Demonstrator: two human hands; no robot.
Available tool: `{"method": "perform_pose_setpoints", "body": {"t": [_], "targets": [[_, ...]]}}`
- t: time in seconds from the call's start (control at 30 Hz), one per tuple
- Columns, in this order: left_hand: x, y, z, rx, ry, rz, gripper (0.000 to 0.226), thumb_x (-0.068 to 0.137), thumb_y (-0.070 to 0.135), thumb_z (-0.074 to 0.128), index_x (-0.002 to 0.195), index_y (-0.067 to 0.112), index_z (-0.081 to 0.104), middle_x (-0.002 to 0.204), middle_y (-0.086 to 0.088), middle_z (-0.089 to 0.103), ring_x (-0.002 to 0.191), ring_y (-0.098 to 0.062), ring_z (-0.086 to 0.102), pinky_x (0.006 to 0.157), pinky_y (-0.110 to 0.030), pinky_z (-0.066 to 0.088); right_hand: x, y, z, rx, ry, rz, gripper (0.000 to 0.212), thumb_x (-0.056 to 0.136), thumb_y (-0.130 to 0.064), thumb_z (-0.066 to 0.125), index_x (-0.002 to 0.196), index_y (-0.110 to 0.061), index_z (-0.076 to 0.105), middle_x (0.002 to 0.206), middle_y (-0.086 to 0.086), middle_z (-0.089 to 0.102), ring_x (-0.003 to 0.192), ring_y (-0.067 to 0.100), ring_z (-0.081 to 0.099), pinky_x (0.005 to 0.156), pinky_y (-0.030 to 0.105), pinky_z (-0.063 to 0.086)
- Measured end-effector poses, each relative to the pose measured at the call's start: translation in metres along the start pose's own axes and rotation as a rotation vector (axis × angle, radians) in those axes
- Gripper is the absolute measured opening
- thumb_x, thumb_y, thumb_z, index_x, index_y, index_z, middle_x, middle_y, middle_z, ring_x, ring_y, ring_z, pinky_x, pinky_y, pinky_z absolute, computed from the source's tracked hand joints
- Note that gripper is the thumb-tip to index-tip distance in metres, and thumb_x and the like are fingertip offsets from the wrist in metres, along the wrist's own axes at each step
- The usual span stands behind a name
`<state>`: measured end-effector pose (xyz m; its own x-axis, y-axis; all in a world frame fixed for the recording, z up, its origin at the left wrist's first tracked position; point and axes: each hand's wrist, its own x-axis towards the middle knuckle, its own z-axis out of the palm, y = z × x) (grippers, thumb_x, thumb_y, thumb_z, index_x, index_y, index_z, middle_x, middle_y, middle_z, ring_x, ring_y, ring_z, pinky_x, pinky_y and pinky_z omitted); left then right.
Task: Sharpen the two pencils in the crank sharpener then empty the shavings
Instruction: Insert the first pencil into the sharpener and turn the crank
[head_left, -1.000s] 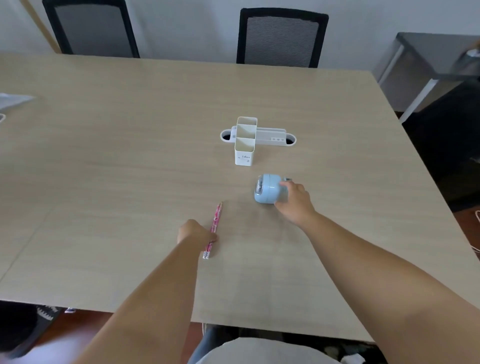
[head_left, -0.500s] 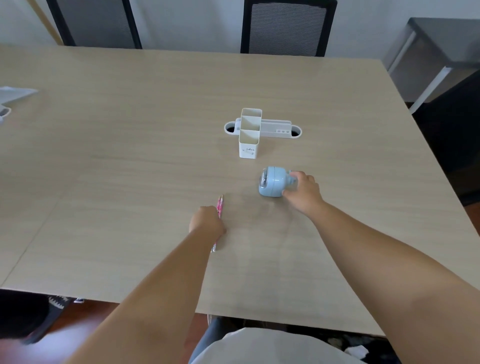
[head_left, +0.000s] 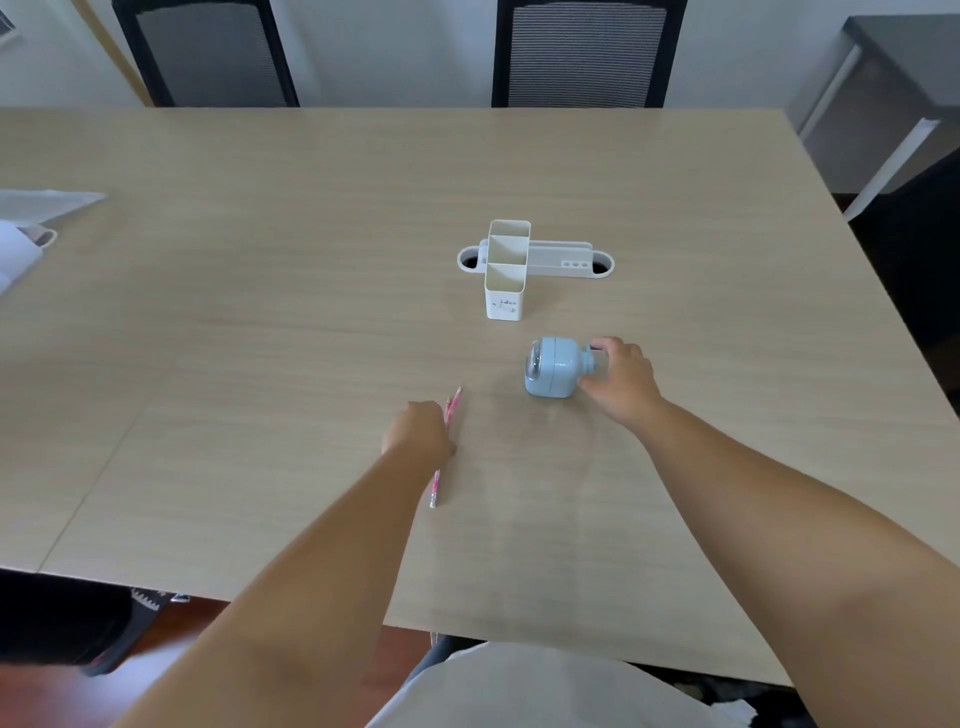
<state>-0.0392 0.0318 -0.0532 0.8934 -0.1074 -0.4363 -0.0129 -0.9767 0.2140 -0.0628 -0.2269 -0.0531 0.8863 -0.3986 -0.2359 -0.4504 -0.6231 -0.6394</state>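
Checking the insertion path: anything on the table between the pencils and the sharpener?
Nothing visible. The pencils lie under the left hand; the sharpener sits ahead and to their right, right hand at its crank end. Only bare table lies between. The organizer stands farther back, off that line.

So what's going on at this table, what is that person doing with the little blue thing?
A person is getting ready to sharpen pencils. The right hand is on the crank end of the blue sharpener, which stands on the wooden table. The left hand rests over two pink pencils that lie on the table, apparently picking them up. No pencil is in the sharpener yet. A white desk organizer stands empty just beyond.
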Motion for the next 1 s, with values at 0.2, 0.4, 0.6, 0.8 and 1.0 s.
{"method": "perform_pose_setpoints", "body": {"t": [0.2, 0.4, 0.6, 0.8, 1.0], "targets": [[0.001, -0.020, -0.028, -0.294, 0.063, 0.104, 0.009, 0.081, 0.028, 0.062, 0.085, 0.025, 0.069, 0.072, 0.006, 0.064, 0.057, -0.014, 0.056, 0.053, -0.023, 0.045, 0.007, -0.003, -0.003, -0.014, -0.093, -0.082, 0.071, 0.072, -0.019, 0.070, 0.136, -0.026, 0.041, 0.138, 0.006, 0.041, 0.127, 0.029, 0.038, 0.097, 0.032, 0.034], [0.032, -0.022, -0.029, -0.329, 0.062, 0.251, 0.019, 0.092, 0.021, 0.057, 0.099, 0.031, 0.072, 0.096, 0.005, 0.060, 0.074, -0.011, 0.056, 0.066, -0.025, 0.043, 0.012, -0.003, 0.003, -0.090, -0.146, -0.162, 0.077, 0.067, -0.026, 0.074, 0.137, -0.030, 0.042, 0.137, 0.001, 0.047, 0.124, 0.028, 0.043, 0.107, 0.038, 0.037], [0.067, -0.008, -0.029, -0.373, 0.047, 0.311, 0.021, 0.093, 0.016, 0.057, 0.103, 0.027, 0.072, 0.101, -0.001, 0.059, 0.090, -0.015, 0.056, 0.079, -0.026, 0.043, 0.021, 0.001, 0.002, -0.041, -0.133, -0.150, 0.063, 0.071, -0.021, 0.070, 0.130, -0.035, 0.050, 0.127, -0.002, 0.056, 0.117, 0.027, 0.049, 0.102, 0.041, 0.042], [0.086, 0.004, -0.035, -0.287, 0.005, 0.426, 0.023, 0.093, 0.019, 0.055, 0.106, 0.028, 0.072, 0.099, -0.001, 0.060, 0.091, -0.014, 0.057, 0.083, -0.028, 0.044, 0.025, -0.001, 0.000, -0.029, -0.132, -0.154, 0.060, 0.067, -0.025, 0.068, 0.124, -0.038, 0.052, 0.121, -0.005, 0.061, 0.113, 0.026, 0.050, 0.098, 0.039, 0.044], [0.103, 0.018, -0.033, -0.273, 0.012, 0.477, 0.024, 0.092, 0.014, 0.056, 0.105, 0.025, 0.073, 0.093, -0.005, 0.056, 0.085, -0.016, 0.056, 0.076, -0.025, 0.040, 0.031, -0.012, 0.002, -0.200, -0.117, -0.189, 0.059, 0.068, -0.019, 0.075, 0.123, -0.028, 0.054, 0.113, -0.003, 0.064, 0.108, 0.023, 0.050, 0.090, 0.031, 0.041]]}}
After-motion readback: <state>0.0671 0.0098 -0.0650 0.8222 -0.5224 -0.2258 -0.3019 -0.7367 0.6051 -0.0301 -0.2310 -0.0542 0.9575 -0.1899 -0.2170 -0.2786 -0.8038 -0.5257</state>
